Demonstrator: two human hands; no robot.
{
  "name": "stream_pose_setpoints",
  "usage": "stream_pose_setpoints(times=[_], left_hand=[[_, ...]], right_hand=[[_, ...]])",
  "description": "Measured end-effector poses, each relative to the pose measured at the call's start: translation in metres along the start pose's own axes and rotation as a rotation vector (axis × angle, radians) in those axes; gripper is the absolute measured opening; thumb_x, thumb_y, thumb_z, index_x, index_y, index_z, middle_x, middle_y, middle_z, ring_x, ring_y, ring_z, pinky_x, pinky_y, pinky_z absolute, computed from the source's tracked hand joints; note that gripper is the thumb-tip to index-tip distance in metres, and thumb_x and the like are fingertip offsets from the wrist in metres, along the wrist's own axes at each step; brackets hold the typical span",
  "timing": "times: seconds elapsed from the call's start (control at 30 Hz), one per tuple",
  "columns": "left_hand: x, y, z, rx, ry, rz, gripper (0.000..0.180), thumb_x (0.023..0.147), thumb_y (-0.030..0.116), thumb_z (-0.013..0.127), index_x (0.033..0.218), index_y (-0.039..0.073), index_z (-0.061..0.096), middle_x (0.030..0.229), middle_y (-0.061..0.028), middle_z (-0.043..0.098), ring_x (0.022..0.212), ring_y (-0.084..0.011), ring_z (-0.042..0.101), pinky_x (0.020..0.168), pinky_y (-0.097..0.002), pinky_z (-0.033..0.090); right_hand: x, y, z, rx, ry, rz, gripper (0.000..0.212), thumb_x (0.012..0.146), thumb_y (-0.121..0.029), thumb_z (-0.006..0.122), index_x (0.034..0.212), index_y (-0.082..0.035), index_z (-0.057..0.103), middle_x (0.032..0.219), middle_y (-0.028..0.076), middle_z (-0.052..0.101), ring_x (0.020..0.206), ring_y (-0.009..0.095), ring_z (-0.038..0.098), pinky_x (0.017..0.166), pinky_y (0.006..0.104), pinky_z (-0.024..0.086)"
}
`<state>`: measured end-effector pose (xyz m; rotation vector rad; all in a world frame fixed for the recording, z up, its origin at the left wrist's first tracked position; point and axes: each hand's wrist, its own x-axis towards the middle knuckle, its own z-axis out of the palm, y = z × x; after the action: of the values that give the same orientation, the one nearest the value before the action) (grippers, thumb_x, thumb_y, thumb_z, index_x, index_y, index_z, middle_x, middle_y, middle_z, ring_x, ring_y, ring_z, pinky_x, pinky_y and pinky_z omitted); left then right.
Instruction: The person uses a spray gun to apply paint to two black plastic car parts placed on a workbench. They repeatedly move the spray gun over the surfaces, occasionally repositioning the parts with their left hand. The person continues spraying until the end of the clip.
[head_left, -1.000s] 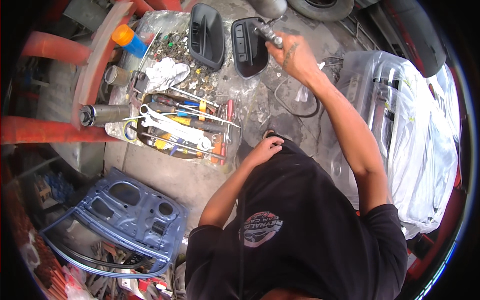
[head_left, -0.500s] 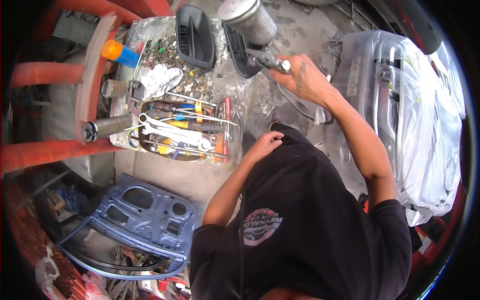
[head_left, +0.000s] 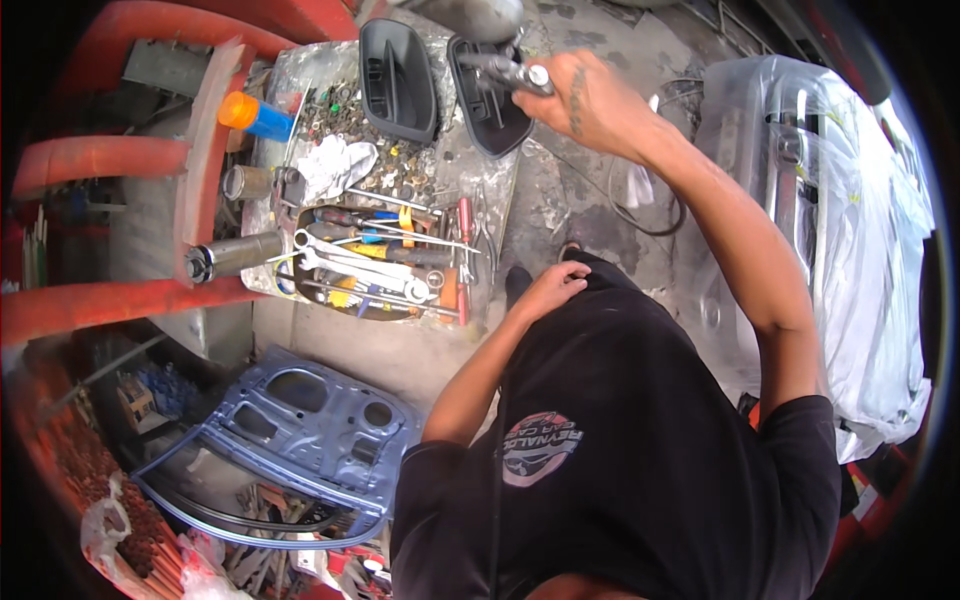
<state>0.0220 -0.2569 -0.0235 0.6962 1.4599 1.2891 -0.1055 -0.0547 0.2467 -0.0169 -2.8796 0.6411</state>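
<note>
- find red frame point(head_left: 212, 130) far left, beside blue bottle point(head_left: 268, 123) with orange cap
- below, see blue car door point(head_left: 330, 420), full of cut-outs
- next, white rag point(head_left: 338, 168) above wrenches point(head_left: 355, 266) and other tools; best kept out of any overspray
- then left tray point(head_left: 400, 88), black, beside small clips
- just right of it, right tray point(head_left: 492, 118), also black, partly hidden under spray gun point(head_left: 502, 72); cannot tell height above it
- note left hand point(head_left: 555, 290) against dark trousers, fingers loosely curled, gripping nothing visible
- note right hand point(head_left: 590, 108) wrapped around spray gun handle; cannot tell trigger position
- for good work, probably keep wrist firm, nozzle square to right tray, passes even, stand-off constant
- watch hose point(head_left: 655, 232) looped on floor; better kept clear of feet and trays
- far right, see clear plastic sheeting point(head_left: 865, 310)
</note>
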Motion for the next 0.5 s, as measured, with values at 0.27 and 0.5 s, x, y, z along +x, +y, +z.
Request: stream_pose_setpoints(times=[0.27, 0.5], left_hand=[[0.002, -0.024, 0.017, -0.119, 0.022, 0.054, 0.033, 0.095, 0.016, 0.069, 0.125, 0.002, 0.067, 0.118, -0.0111, 0.071, 0.099, -0.0208, 0.066, 0.09, -0.0342, 0.053], [0.001, -0.035, 0.011, -0.038, 0.061, 0.156, 0.029, 0.096, 0.012, 0.068, 0.121, -0.001, 0.066, 0.113, -0.0095, 0.067, 0.098, -0.0201, 0.066, 0.088, -0.0337, 0.053]], right_hand=[[0.019, -0.036, 0.002, -0.099, -0.162, 0.06, 0.029, 0.093, -0.024, 0.065, 0.107, 0.0, 0.07, 0.082, 0.025, 0.07, 0.082, 0.047, 0.068, 0.079, 0.0525, 0.054], [-0.066, -0.084, -0.027, -0.022, -0.328, 0.092, 0.033, 0.09, -0.019, 0.069, 0.116, 0.002, 0.07, 0.082, 0.028, 0.068, 0.08, 0.047, 0.067, 0.077, 0.0486, 0.054]])
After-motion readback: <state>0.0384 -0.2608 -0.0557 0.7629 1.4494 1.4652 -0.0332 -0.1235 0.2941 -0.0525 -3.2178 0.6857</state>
